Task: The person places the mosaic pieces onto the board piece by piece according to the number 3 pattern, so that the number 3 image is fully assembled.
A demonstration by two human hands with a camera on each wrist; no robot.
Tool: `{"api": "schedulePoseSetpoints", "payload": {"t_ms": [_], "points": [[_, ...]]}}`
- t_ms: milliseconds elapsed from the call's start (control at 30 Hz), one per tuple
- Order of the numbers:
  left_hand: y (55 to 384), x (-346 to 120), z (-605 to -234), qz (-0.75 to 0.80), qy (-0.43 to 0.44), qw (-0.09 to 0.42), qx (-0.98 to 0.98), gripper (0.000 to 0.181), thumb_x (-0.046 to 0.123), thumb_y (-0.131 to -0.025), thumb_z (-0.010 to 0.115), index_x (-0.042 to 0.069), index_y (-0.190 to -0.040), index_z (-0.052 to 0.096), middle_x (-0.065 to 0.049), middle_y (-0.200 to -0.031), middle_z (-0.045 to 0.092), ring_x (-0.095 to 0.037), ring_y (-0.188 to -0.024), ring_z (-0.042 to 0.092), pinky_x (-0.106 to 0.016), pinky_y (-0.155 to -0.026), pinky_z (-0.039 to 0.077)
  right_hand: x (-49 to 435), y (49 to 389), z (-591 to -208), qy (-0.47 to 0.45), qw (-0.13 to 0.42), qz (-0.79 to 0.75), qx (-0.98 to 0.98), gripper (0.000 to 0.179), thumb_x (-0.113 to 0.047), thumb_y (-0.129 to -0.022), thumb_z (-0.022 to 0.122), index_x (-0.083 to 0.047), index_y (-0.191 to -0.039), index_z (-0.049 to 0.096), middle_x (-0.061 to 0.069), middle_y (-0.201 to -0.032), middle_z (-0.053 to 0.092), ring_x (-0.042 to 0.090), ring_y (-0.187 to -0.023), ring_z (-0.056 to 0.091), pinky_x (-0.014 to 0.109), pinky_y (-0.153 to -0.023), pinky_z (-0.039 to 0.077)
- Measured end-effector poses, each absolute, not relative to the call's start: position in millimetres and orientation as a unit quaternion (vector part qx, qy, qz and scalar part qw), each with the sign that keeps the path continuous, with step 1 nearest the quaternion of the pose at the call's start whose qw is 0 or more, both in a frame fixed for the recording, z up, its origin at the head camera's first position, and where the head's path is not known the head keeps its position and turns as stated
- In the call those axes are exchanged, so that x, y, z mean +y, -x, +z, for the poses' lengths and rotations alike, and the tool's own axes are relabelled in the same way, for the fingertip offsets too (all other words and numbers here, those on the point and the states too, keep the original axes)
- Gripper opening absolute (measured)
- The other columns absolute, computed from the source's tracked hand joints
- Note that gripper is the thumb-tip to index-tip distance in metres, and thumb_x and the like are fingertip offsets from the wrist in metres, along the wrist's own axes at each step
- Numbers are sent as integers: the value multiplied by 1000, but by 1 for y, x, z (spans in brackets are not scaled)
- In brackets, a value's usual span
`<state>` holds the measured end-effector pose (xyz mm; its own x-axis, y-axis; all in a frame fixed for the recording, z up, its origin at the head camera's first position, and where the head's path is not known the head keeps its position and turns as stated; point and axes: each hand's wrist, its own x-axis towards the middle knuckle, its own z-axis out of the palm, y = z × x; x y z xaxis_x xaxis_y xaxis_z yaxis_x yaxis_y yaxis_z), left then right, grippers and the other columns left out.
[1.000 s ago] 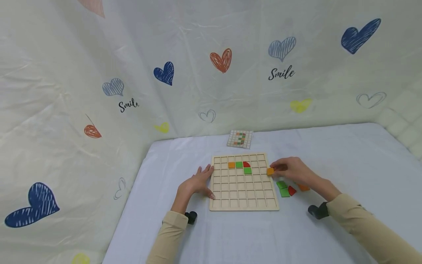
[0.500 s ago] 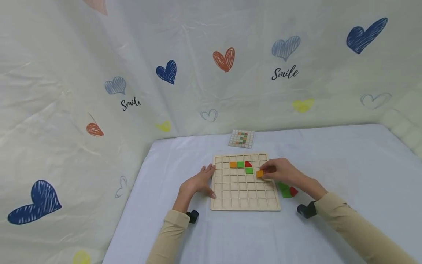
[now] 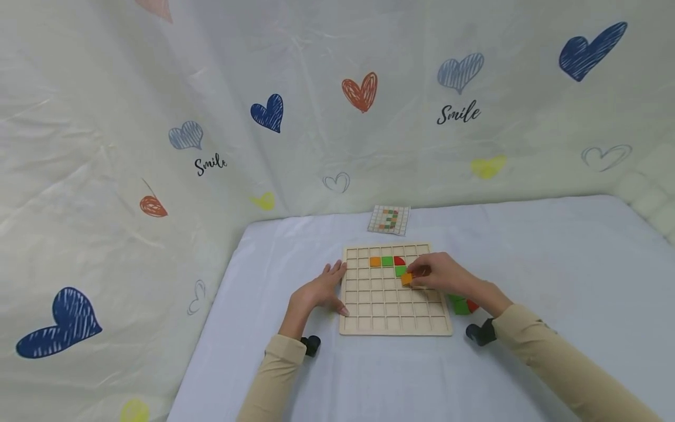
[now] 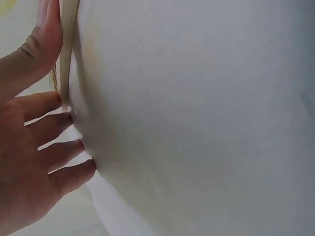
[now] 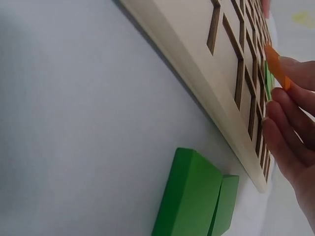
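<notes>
A wooden grid board (image 3: 369, 305) lies flat on the table. Along one of its upper rows sit an orange square tile (image 3: 375, 262), a green square tile (image 3: 387, 261) and a red rounded tile (image 3: 399, 261); another green tile (image 3: 401, 271) is just below the red one. My right hand (image 3: 443, 274) pinches an orange square tile (image 5: 277, 67) between thumb and fingertips, tilted over the cells under that lower green tile. With fingers spread, my left hand (image 3: 319, 291) rests at the board's left edge, thumb on the near part, as the left wrist view (image 4: 37, 147) also shows.
Loose green tiles (image 5: 194, 196) and a red tile (image 3: 472, 305) lie right of the board, partly hidden by my right forearm. A printed pattern card (image 3: 389, 220) lies behind the board. A patterned curtain (image 3: 295, 152) hangs at the table's back.
My right hand has carried the orange tile leftward from the board's right edge to the cells below the lower green tile. My left hand has stayed at the left edge.
</notes>
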<state>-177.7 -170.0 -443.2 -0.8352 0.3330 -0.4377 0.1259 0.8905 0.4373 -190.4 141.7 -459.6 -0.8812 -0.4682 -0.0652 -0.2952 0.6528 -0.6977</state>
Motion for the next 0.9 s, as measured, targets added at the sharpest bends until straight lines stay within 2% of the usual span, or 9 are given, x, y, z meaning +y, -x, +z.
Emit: {"api": "schedulePoseSetpoints", "payload": {"t_ms": [300,567,900], "points": [[179,-168,-443,197,-123,259,938,120,23,-74,93,10,-166,16,-8,-174,7,-33,-161,2,-55,-127,19,138,193,-463,244,112,-352,897,24,-14,-89,80,-1,-109,76,7,-101,76,18,-89,65,34,-79,57],[180,-170,-445,196,-126,260,937,121,24,-74,93,11,-166,16,-7,-174,7,-33,-161,1,-54,-128,20,129,196,-469,275,83,-307,907,16,-10,-87,80,-3,-102,79,1,-95,72,16,-88,63,31,-77,55],[181,-171,-448,194,-130,259,937,120,25,-75,92,11,-166,15,-7,-174,6,-33,-161,1,-54,-128,19,130,194,-468,301,66,-290,906,19,-8,-85,81,-1,-103,80,1,-93,71,15,-85,61,27,-73,53]]}}
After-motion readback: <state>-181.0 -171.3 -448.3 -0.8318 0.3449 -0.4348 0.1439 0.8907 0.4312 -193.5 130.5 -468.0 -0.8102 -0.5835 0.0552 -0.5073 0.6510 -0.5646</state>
